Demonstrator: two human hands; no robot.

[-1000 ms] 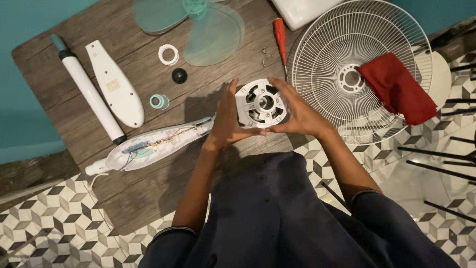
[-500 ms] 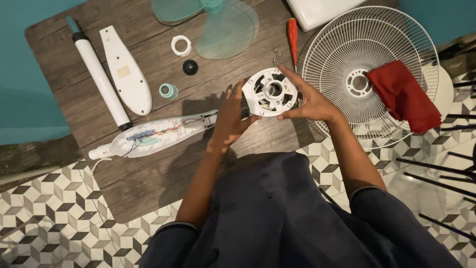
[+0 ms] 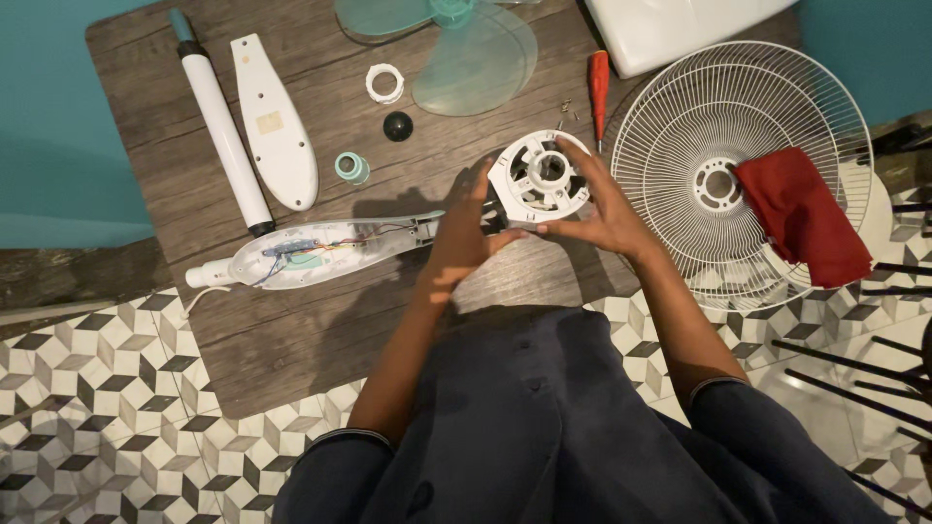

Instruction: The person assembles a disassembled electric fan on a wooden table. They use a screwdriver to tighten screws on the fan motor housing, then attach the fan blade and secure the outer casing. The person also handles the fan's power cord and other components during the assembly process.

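Head view looks straight down on a wooden worktop (image 3: 291,340) strewn with parts of a taken-apart fan. Much is cut off at the frame: the pale green fan blade (image 3: 466,49) loses its upper lobes at the top edge, and the white housing (image 3: 680,29) beside it shows only its lower part. A red cloth (image 3: 801,213) lies over the right side of the wire fan guard (image 3: 680,126), hiding the wires beneath. Tiny screws (image 3: 566,109) by the red-handled screwdriver (image 3: 599,82) are too small to count.

Both hands hold the round white motor mount (image 3: 540,177) above the worktop's near middle, tilted toward the camera. The left hand (image 3: 461,238) is half open, its fingers curled against the mount's left rim and its thumb at the lower edge; its palm hides the joint where the mount meets the opened fan neck (image 3: 311,252), whose coloured wires are visible. The right hand (image 3: 607,213) is spread wider, fingers reaching up along the right rim, thumb pressing the bottom edge close to the left thumb. How the mount's underside looks cannot be told.

Farther left lie a white tube (image 3: 221,126), a white cover panel (image 3: 275,121), a white ring (image 3: 384,82), a black knob (image 3: 397,125) and a small green collar (image 3: 351,167).
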